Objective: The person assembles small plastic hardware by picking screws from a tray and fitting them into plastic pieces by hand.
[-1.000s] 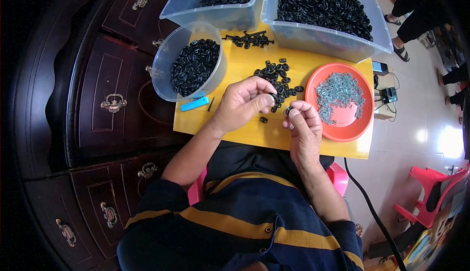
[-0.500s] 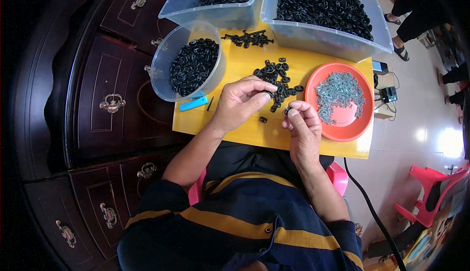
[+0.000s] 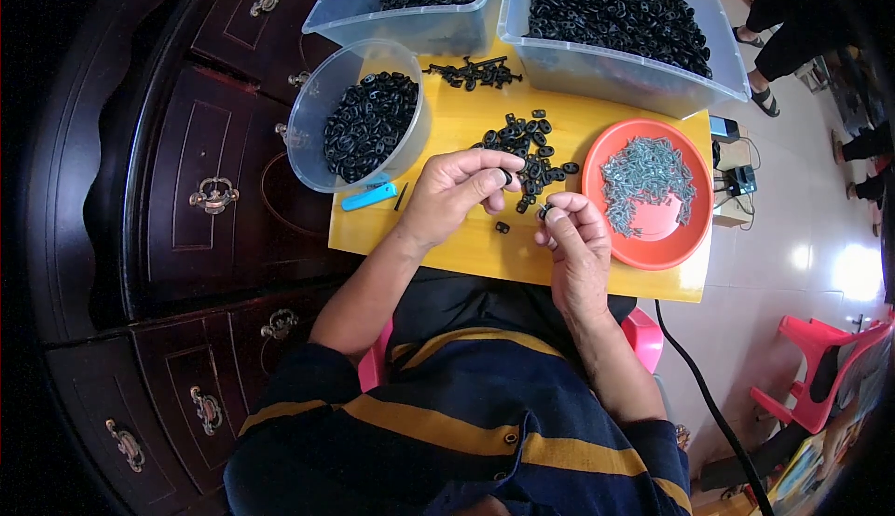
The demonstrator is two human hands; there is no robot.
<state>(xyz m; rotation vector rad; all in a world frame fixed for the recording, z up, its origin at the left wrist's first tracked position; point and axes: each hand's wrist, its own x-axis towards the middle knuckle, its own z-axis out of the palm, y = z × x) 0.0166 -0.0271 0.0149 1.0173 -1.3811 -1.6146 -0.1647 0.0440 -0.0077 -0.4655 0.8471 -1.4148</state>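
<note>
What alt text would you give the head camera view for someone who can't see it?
Seen from above, a seated person's left hand and right hand each pinch a small black plastic piece over a yellow board, beside a loose pile of black pieces. An orange dish of grey screws sits right, clear tubs of black pieces behind.

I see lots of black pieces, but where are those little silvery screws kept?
In the head view, the silvery screws lie in a round orange dish on the yellow board, at the person's right, just beyond the right hand.
</note>
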